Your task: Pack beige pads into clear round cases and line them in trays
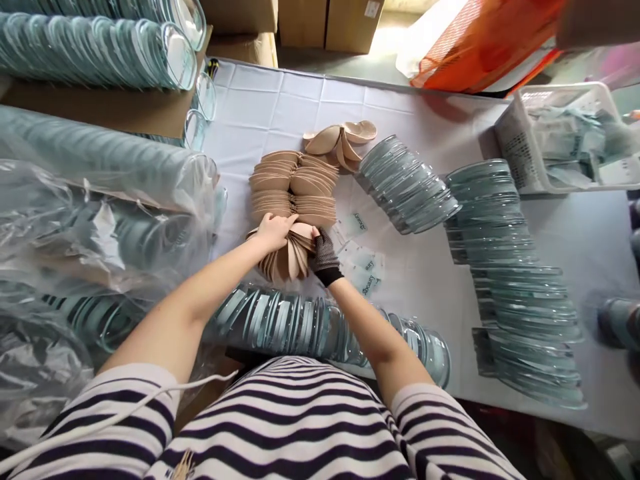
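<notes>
Striped sleeves lead to both hands, left hand [273,230] and gloved right hand [324,252], grasping fanned tan pads [287,257]; stacked pads [293,187] wait beyond, clear cases [505,267] already laid out.

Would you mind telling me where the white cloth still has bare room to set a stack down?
The white cloth is bare along its far edge, between the beige pads and the cardboard boxes. Another bare patch lies right of the long row of clear lids, below the white basket. It is crowded around the left hand and gloved right hand.

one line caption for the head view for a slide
Both hands, left bare and right gloved, grip a stack of beige pads among clear plastic cases.
</notes>
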The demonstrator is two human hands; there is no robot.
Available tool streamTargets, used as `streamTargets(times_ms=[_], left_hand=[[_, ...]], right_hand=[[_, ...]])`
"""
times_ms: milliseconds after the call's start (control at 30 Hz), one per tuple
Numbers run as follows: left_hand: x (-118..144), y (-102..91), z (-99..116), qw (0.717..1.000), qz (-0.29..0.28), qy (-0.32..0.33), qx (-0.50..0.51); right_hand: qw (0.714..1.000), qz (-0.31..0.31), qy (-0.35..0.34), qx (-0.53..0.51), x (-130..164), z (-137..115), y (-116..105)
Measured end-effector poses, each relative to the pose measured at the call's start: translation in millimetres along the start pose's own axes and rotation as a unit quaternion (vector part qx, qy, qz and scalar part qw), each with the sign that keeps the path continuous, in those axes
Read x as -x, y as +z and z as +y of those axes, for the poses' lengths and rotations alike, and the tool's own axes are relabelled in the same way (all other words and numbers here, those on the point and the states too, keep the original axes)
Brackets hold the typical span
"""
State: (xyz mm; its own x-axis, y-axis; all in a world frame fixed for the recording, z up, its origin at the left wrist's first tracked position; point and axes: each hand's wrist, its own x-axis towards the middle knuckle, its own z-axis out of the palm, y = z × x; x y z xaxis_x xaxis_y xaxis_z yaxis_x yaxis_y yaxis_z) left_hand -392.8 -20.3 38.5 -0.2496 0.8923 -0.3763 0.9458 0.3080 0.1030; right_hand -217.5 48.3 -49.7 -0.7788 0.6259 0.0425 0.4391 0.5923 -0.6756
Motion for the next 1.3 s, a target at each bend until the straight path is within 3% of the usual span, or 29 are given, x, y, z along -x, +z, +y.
streamTargets(times_ms=[100,200,333,500,600,667,767,867,933,1033,1133,1200,1300], left_hand=[[22.0,13.8,15.7,1.000,0.010,-0.011,-0.013],[49.8,41.0,28.0,0.999,0.013,-0.034,-0.007],[64.7,64.3,15.9,1.000,0.013,-0.018,-0.022],[52.2,50.3,-28.8,0.998,0.060,-0.012,-0.022],[60.8,43.9,-32.6,0.998,0.061,0.008,-0.006],[74.8,46.8,-20.9,0.998,0.065,0.002,-0.004],[94.1,58.5,8.9,0.998,0.048,0.020,0.031],[95.2,70.6,39.9,0.989,-0.063,0.098,0.092],[84.2,74.2,55.2,0.982,-0.109,0.100,0.115],[61.6,70.5,68.7,0.982,-0.097,0.044,0.155],[48.8,61.6,80.3,0.966,-0.065,0.026,0.249],[51.3,56.4,91.1,0.918,-0.019,0.034,0.395],[71.6,48.9,106.7,0.804,0.068,0.056,0.588]], right_hand=[[0.999,-0.018,0.015,0.048,-0.4,7.0,-22.9],[0.988,-0.049,0.007,0.145,18.7,-6.0,-31.8],[0.953,-0.154,-0.044,0.256,33.9,-19.3,-30.3],[0.961,-0.127,-0.045,0.240,19.1,-0.5,-52.1],[0.970,-0.127,-0.074,0.193,26.5,17.7,-78.5],[0.969,-0.139,0.009,0.203,41.8,31.6,-94.4],[0.929,-0.185,0.165,0.274,66.1,50.3,-106.0],[0.897,-0.235,0.202,0.316,76.4,60.9,-103.5],[0.895,-0.254,0.207,0.304,75.2,63.8,-101.2],[0.914,-0.223,0.252,0.226,70.1,61.5,-106.4],[0.954,-0.088,0.287,-0.023,69.5,44.4,-117.8],[0.939,-0.022,0.241,-0.243,72.6,22.9,-122.5],[0.894,-0.029,0.162,-0.417,83.0,-14.7,-122.3]])
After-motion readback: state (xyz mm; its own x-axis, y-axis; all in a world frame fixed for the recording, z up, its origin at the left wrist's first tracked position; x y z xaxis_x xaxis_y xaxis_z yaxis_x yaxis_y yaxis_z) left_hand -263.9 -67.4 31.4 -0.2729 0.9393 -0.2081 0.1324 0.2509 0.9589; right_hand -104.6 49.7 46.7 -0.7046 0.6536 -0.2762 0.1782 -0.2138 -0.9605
